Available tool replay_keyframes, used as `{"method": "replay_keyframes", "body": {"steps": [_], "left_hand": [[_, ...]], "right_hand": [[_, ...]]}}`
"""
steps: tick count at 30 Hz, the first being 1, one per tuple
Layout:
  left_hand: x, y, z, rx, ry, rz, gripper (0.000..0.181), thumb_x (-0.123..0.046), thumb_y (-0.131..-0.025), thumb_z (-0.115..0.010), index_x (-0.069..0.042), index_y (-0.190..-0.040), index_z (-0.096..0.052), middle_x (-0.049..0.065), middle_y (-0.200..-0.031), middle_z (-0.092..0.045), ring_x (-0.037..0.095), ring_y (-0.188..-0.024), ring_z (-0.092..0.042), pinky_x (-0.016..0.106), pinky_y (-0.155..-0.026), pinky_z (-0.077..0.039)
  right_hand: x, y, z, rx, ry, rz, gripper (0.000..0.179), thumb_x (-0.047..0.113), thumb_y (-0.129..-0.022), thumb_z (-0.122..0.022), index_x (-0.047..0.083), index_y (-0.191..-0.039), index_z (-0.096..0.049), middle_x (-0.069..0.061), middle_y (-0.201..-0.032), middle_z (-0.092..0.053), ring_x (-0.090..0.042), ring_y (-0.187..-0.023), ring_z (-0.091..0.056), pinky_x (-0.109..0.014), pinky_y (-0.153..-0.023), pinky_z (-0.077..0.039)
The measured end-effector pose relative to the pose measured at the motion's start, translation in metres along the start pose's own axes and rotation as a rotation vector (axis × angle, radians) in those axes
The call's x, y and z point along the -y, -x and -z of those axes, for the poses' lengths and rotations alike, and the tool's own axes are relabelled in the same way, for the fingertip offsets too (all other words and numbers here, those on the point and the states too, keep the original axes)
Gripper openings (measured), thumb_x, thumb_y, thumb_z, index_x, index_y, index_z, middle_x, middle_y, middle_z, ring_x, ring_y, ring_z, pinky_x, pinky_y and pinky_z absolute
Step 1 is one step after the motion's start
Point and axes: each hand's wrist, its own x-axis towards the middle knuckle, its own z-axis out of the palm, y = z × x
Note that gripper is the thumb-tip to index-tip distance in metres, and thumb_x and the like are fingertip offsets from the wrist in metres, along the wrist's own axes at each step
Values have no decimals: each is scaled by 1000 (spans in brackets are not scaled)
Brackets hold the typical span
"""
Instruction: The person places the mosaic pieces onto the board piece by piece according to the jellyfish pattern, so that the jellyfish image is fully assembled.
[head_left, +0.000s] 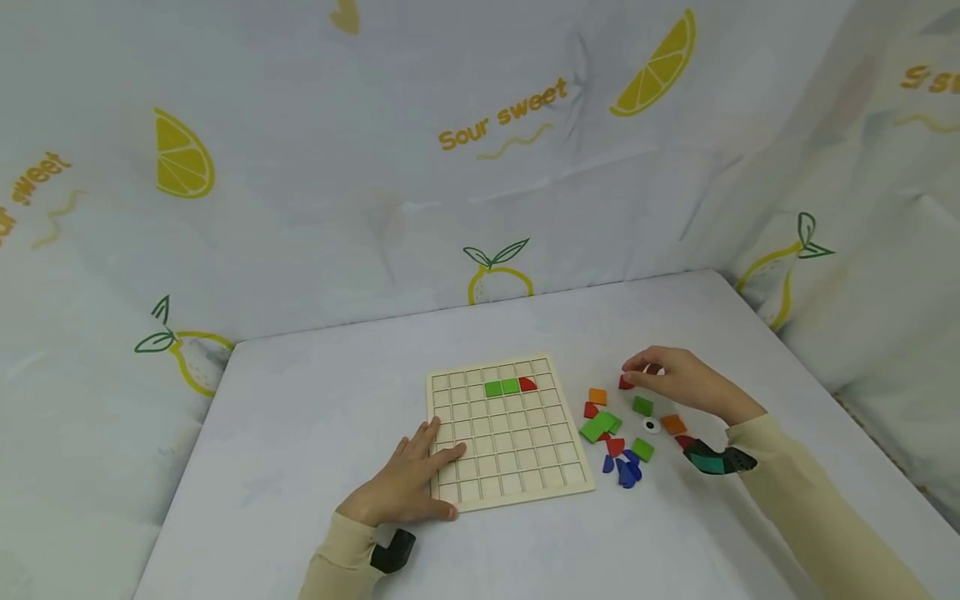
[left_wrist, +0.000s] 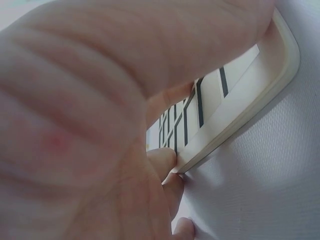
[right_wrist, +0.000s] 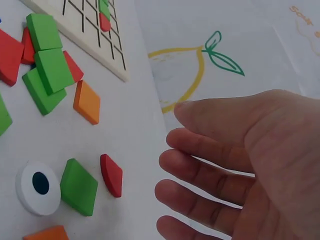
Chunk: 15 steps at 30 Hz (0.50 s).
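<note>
A pale square grid board [head_left: 517,460] lies on the table. Two green squares [head_left: 502,387] and a red quarter-round piece [head_left: 527,384] sit side by side in one of its far rows. My left hand [head_left: 405,479] rests on the board's near left edge, fingers spread over the grid and thumb at the near rim. To the right of the board, my right hand [head_left: 678,379] hovers with bent, relaxed fingers beside a red piece [head_left: 626,382]. In the right wrist view its thumb and fingers are apart, and nothing shows between them.
Loose pieces lie between board and right arm: several green squares [head_left: 597,427], several blue pieces [head_left: 627,473], orange squares [head_left: 597,397], more red pieces [head_left: 615,447] and a white disc with a black dot [head_left: 651,425]. A lemon-print cloth [head_left: 345,267] hangs behind the table.
</note>
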Motion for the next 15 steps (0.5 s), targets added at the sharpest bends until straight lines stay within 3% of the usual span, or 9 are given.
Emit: {"method": "replay_keyframes", "body": {"steps": [8, 15], "left_hand": [[-3, 2, 2, -9, 24, -8, 88, -37, -77, -86, -18, -153, -46, 22, -170, -4, 41, -159, -5, 64, -127, -7], [-3, 1, 2, -4, 16, -11, 87, -36, -78, -85, -17, -153, -46, 23, -170, -4, 42, -159, -4, 64, -127, -7]], "right_hand": [[-14, 11, -7, 82, 19, -141, 43, 32, -101, -62, -1, -127, -64, -14, -114, -68, -21, -93, -59, -35, -77, -59], [-26, 13, -18, 113, 45, -137, 40, 29, -98, -66, -1, -125, -65, -12, -110, -68, -19, -90, -59, -33, -75, -60]]}}
